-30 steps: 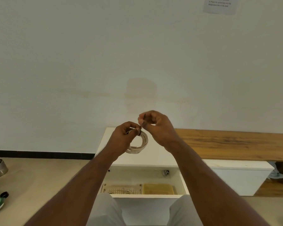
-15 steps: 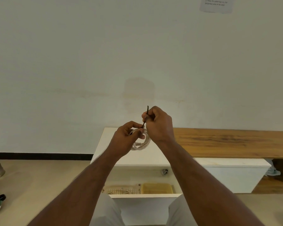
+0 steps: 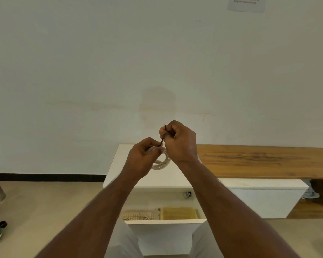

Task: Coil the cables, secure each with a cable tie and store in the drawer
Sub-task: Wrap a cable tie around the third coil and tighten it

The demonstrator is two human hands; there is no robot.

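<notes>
Pale wall fills the upper frame above a low white cabinet table [image 3: 131,180]. At centre, a coiled white cable [image 3: 161,163] is held by the left hand [image 3: 141,158], fingers curled round it. A thin black cable tie [image 3: 163,135] is pinched by the right hand [image 3: 180,143] and seems partly cinched. Below, the open white drawer [image 3: 164,221] appears to hold earlier coils; tightening and storing remain.
</notes>
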